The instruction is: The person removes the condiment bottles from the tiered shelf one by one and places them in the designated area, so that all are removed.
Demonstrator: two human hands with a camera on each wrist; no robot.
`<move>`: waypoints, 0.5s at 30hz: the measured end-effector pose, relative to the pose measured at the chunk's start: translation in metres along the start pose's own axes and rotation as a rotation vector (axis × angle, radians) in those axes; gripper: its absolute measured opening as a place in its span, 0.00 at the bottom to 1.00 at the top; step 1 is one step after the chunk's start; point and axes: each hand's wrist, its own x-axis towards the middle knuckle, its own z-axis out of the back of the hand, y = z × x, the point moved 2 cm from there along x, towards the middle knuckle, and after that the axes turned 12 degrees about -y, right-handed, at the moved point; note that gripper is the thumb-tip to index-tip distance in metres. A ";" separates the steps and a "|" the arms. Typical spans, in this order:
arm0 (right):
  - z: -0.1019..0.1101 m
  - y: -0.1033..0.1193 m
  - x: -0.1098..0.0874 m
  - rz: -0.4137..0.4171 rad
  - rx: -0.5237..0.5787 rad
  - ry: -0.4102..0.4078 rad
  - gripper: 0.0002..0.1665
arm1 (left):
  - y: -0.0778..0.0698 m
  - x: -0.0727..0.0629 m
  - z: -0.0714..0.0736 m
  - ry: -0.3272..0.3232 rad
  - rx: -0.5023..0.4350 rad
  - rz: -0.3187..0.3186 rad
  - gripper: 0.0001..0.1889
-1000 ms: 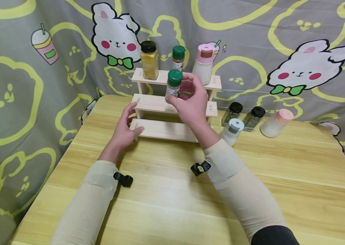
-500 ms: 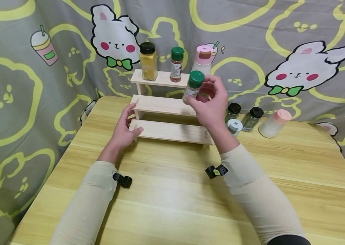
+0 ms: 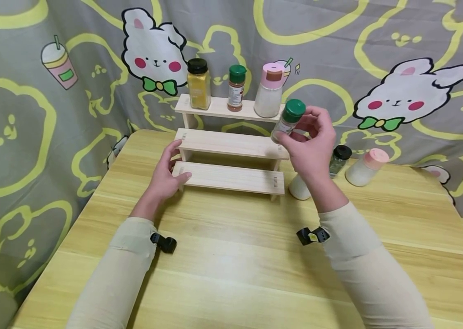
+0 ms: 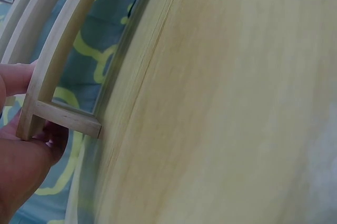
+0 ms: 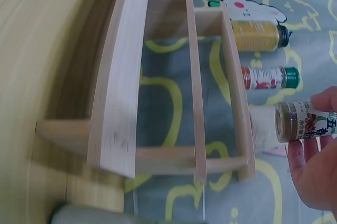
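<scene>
My right hand holds a small green-capped spice jar, tilted, over the right end of the three-tier wooden rack. In the right wrist view the label of this spice jar shows, with thumb and fingers around it. At the rack's left end, my left hand grips the wood, thumb on the bottom shelf and fingertips by the middle one. The left wrist view shows those fingers about the rack's end. On the top shelf stand a black-capped yellow spice jar, another green-capped jar and a pink-capped shaker.
Right of the rack, on the wooden table, stand a black-capped jar and a pink-capped shaker. A white shaker is partly hidden behind my right hand. A patterned curtain hangs behind the table.
My right hand has moved right with the spice jar, from over the middle shelf's centre to the rack's right end. The left hand keeps its grip in place.
</scene>
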 end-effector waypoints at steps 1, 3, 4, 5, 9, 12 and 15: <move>0.004 -0.005 0.002 -0.001 -0.004 -0.007 0.29 | 0.000 0.000 0.000 0.000 -0.003 0.000 0.46; 0.012 -0.014 0.006 0.005 -0.019 -0.021 0.30 | 0.000 0.000 -0.001 0.000 -0.007 0.001 0.46; 0.015 -0.017 0.008 0.004 -0.021 -0.031 0.31 | 0.000 0.000 -0.001 0.000 -0.009 0.002 0.46; 0.019 -0.019 0.010 0.005 -0.022 -0.039 0.32 | 0.000 0.000 -0.001 0.001 -0.008 0.001 0.46; 0.034 -0.023 0.014 0.018 -0.045 -0.074 0.32 | 0.000 0.000 -0.001 0.002 -0.004 -0.001 0.45; 0.043 -0.024 0.016 0.015 -0.061 -0.091 0.33 | 0.000 0.000 -0.001 0.000 -0.003 0.005 0.46; 0.052 -0.025 0.019 0.006 -0.073 -0.107 0.34 | 0.001 0.000 -0.001 -0.002 -0.004 0.012 0.46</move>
